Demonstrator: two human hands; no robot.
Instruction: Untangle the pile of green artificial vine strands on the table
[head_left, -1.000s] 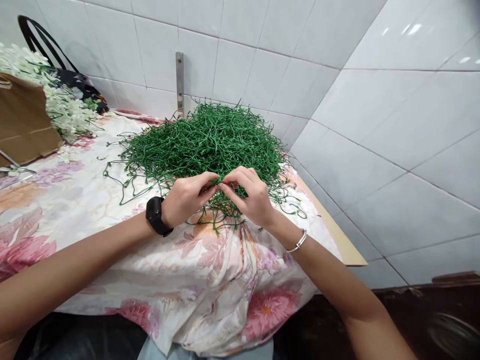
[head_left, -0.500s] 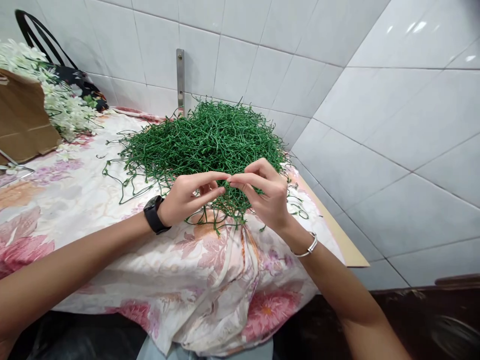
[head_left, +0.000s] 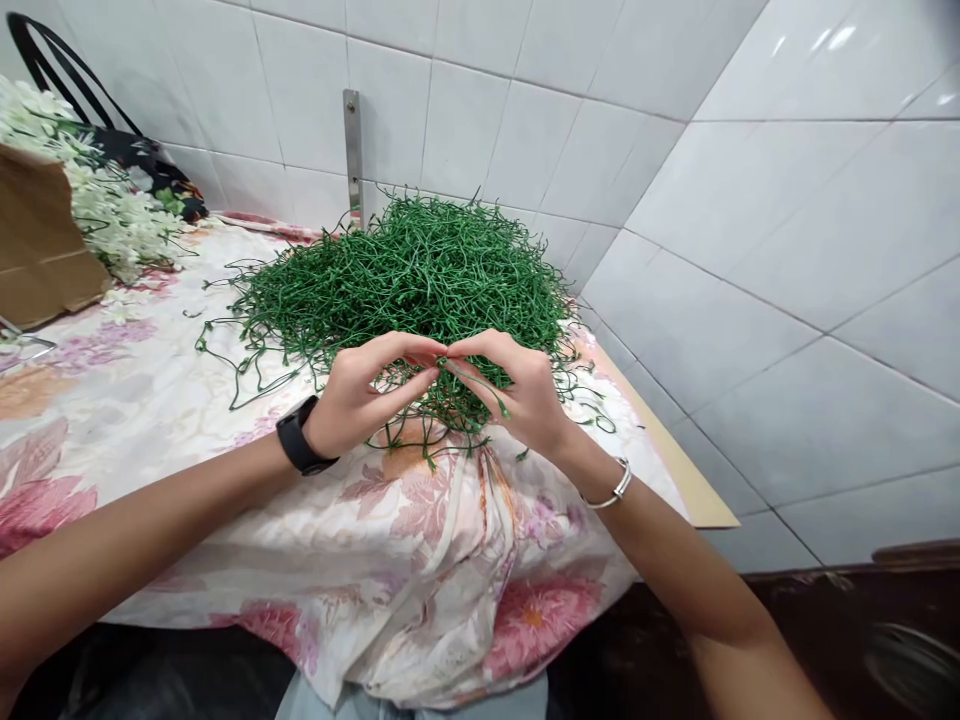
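A large tangled pile of thin green plastic stems (head_left: 420, 275) lies on the floral cloth. In front of it, my left hand (head_left: 367, 392), with a black watch at the wrist, and my right hand (head_left: 517, 390), with a silver bangle, meet at the fingertips. Both hands pinch the end of one green stem (head_left: 480, 388), whose length runs down across the right fingers and ends in a small tip near the palm. The exact spot between the fingertips is too small to make out fully.
White artificial flowers (head_left: 124, 215), a brown cardboard piece (head_left: 45, 240) and a black bag (head_left: 150, 165) stand at the left. A metal strip (head_left: 352, 155) is upright against the tiled wall. Floral cloth (head_left: 180, 400) covers the table; a board edge (head_left: 690, 480) shows at right.
My fingertips have shifted slightly left, and the right fingers are more arched. A green stem now shows across the right fingers. The whole view has moved a little.
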